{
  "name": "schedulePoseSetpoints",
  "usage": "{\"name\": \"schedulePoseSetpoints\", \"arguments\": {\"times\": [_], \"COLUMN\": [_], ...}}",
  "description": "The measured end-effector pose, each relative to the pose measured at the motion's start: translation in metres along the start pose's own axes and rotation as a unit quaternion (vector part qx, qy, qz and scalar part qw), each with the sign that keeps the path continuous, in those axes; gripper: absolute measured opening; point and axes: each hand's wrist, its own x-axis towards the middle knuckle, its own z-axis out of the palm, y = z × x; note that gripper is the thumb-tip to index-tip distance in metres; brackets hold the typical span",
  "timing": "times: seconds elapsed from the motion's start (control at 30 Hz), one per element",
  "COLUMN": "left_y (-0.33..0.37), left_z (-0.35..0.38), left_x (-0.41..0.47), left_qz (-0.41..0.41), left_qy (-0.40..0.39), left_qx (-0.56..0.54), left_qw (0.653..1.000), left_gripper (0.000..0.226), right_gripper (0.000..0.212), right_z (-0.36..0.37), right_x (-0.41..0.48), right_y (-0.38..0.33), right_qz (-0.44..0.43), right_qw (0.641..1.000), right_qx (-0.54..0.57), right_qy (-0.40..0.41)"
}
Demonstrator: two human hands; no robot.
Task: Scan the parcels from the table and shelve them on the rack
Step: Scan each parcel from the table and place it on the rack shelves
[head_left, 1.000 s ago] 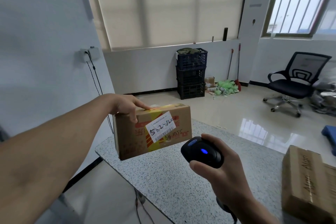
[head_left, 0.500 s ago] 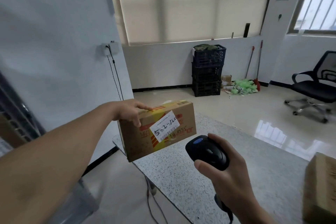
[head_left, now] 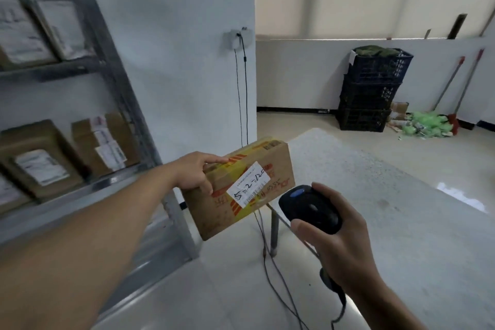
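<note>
My left hand (head_left: pixel 193 171) grips a brown cardboard parcel (head_left: pixel 214 211) by its left end and holds it in the air beside the table's near-left corner. A white handwritten barcode label (head_left: pixel 247 185) and yellow tape face me. My right hand (head_left: pixel 337 241) holds a black handheld scanner (head_left: pixel 308 207) just right of the parcel, its head toward the label. The grey metal rack (head_left: pixel 128 104) stands at the left, with several labelled cardboard parcels (head_left: pixel 40 163) on its shelves. The speckled grey table (head_left: pixel 388 209) stretches off to the right.
Thin black cables (head_left: pixel 242 94) hang from a wall socket and run over the floor under the table. Stacked dark crates (head_left: pixel 372 88), brooms and green litter sit against the far wall. A table leg (head_left: pixel 273 228) stands just below the parcel.
My view has swung left, bringing the rack into sight and losing the chair and the other box on the table. The parcel has moved off the table's edge toward the rack; the scanner stays beside it.
</note>
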Motion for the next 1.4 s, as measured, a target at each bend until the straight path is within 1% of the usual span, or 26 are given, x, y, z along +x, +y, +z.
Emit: {"name": "schedulePoseSetpoints", "arguments": {"times": [0.1,0.23,0.33,0.47,0.53,0.67,0.8,0.93,1.07,1.13,1.2,1.3,1.4], "left_y": [-0.078,-0.178,-0.240,-0.304,-0.331,-0.378,-0.420,-0.454,-0.489,-0.508,-0.527,-0.557,-0.588], "left_z": [-0.023,-0.049,-0.068,-0.090,-0.099,-0.110,-0.116,-0.123,-0.128,-0.128,-0.127,-0.131,-0.137], "left_x": [-0.034,-0.083,-0.118,-0.161,-0.177,-0.201,-0.212,-0.218,-0.221,-0.221,-0.220,-0.216,-0.215], "left_qz": [-0.017,-0.047,-0.067,-0.098,-0.110,-0.136,-0.179,-0.222,-0.255,-0.258,-0.252,-0.227,-0.195], "left_qy": [0.011,0.025,0.044,0.068,0.083,0.103,0.088,0.080,0.064,0.061,0.051,0.038,0.018], "left_qx": [-0.008,0.021,0.012,-0.022,-0.032,-0.010,0.009,-0.019,-0.019,-0.024,-0.033,-0.043,-0.008], "left_qw": [1.000,0.998,0.997,0.993,0.990,0.985,0.980,0.972,0.965,0.964,0.966,0.972,0.981], "left_gripper": [0.086,0.088,0.089,0.091,0.091,0.092,0.093,0.094,0.097,0.097,0.096,0.096,0.093], "right_gripper": [0.058,0.056,0.058,0.062,0.062,0.061,0.061,0.061,0.065,0.055,0.052,0.058,0.061], "right_z": [0.070,0.156,0.214,0.279,0.308,0.358,0.403,0.442,0.477,0.494,0.510,0.539,0.569], "right_x": [-0.014,-0.032,-0.038,-0.040,-0.039,-0.035,-0.027,-0.012,-0.002,0.001,-0.001,-0.009,-0.025], "right_y": [-0.012,-0.033,-0.043,-0.060,-0.064,-0.065,-0.061,-0.060,-0.058,-0.049,-0.046,-0.047,-0.049], "right_qz": [0.004,-0.001,-0.008,-0.006,-0.003,-0.009,-0.015,-0.005,-0.001,0.011,0.027,0.039,0.047], "right_qw": [1.000,0.999,0.997,0.992,0.990,0.983,0.974,0.962,0.954,0.953,0.956,0.962,0.967], "right_qx": [0.005,0.011,0.009,0.008,0.009,0.013,0.032,0.053,0.052,0.051,0.044,0.031,0.038], "right_qy": [-0.015,-0.053,-0.077,-0.123,-0.142,-0.181,-0.224,-0.266,-0.295,-0.297,-0.290,-0.269,-0.248]}}
